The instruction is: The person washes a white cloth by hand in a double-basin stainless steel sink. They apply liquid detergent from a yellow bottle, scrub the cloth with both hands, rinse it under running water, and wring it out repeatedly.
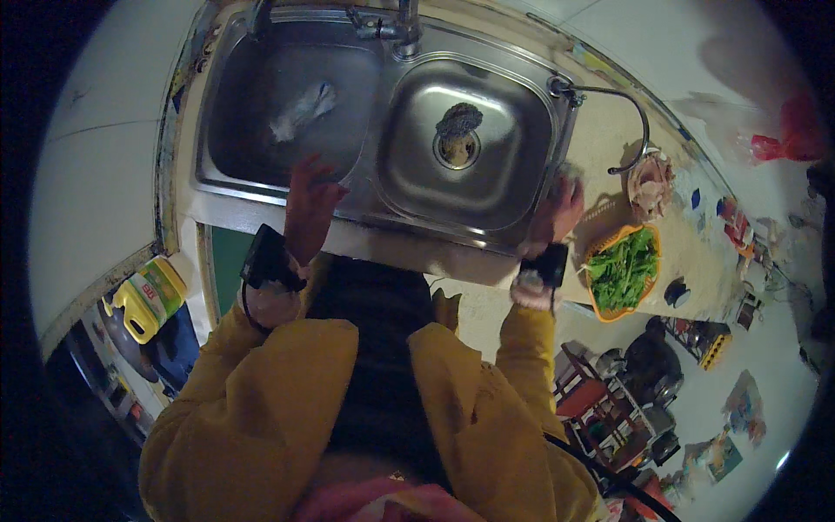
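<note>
My left hand point(312, 199) is over the near edge of the left basin point(241, 156) of a stainless steel double sink, fingers apart, holding nothing visible. Farther back in that basin lies a whitish, translucent crumpled thing point(303, 111), perhaps plastic. My right hand point(561, 212) is at the right rim of the right basin point(417, 176). A blurred greyish thing point(570, 173) shows at its fingertips; whether the hand grips it is unclear. In the right basin a dark scouring pad point(459, 119) rests beside the drain strainer point(458, 150). Both wrists wear black strapped devices.
A chrome faucet point(406, 39) stands behind the sink; a thin curved spout point(636, 107) rises at its right corner. On the right counter are an orange basket point(613, 318) of leafy greens point(623, 271) and a container of pale pieces point(650, 184). A yellow jug point(147, 297) is at lower left.
</note>
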`<state>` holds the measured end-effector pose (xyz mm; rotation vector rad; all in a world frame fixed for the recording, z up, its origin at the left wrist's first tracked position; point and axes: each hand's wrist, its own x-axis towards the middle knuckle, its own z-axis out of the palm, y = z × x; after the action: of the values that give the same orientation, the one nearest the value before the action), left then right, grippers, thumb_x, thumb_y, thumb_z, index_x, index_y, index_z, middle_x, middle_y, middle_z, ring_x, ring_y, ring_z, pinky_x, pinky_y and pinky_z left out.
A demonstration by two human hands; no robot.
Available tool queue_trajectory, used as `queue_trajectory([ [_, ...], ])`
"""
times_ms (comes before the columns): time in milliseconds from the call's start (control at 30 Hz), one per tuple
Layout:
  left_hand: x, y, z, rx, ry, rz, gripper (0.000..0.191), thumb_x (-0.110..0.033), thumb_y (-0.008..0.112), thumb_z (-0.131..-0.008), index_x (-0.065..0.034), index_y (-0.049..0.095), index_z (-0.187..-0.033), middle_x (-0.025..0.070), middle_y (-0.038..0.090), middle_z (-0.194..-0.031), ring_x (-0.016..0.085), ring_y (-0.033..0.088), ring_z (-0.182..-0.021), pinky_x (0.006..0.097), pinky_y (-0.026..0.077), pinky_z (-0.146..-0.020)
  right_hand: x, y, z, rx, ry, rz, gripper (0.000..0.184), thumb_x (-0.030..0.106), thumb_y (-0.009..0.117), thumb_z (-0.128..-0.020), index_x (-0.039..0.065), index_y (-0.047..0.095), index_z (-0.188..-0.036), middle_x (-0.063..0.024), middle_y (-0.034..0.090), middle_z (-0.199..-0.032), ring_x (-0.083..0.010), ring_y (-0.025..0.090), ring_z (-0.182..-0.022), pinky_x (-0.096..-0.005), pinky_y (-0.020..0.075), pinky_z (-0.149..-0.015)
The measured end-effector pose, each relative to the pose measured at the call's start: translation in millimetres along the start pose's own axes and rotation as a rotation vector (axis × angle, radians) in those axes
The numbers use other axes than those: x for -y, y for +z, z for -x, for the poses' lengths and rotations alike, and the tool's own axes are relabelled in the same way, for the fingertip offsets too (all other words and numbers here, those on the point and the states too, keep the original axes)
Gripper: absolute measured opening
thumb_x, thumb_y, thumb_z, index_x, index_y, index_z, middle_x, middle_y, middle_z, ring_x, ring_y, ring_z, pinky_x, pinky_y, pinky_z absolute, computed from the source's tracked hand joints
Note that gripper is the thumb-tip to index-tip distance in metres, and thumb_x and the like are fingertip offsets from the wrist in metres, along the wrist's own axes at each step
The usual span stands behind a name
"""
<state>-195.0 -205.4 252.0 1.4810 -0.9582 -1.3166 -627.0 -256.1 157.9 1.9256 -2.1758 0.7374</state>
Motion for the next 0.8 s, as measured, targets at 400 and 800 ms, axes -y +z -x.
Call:
queue_trajectory([
  [400,12,86,-97,0.609,0.292,-0.894,0.062,-0.023,0.065,-0.084,-0.0173,0.040,-0.141,0.0217,0.034,-0.145,0.042,0.046,-0.124,0.0498,0.041,-0.100,61,-128,78,0.127,0.759,-1.148,0.046,0.016,0.064,-0.083,-0.006,0.057,-0.123,-0.0132,0.066,-0.105,-0.0201,0.064,-0.088,-0.0293,0.0530,-0.077],
  [800,194,207,-208,0.581,0.122,-1.065,0.083,-0.055,0.060,-0.084,-0.0256,0.019,-0.150,0.0303,0.023,-0.149,0.052,0.035,-0.129,0.0589,0.035,-0.101,88,-100,32,0.388,0.879,-1.342,0.040,-0.001,0.051,-0.090,-0.003,0.051,-0.130,-0.0093,0.061,-0.117,-0.0130,0.058,-0.100,-0.0243,0.0471,-0.083],
])
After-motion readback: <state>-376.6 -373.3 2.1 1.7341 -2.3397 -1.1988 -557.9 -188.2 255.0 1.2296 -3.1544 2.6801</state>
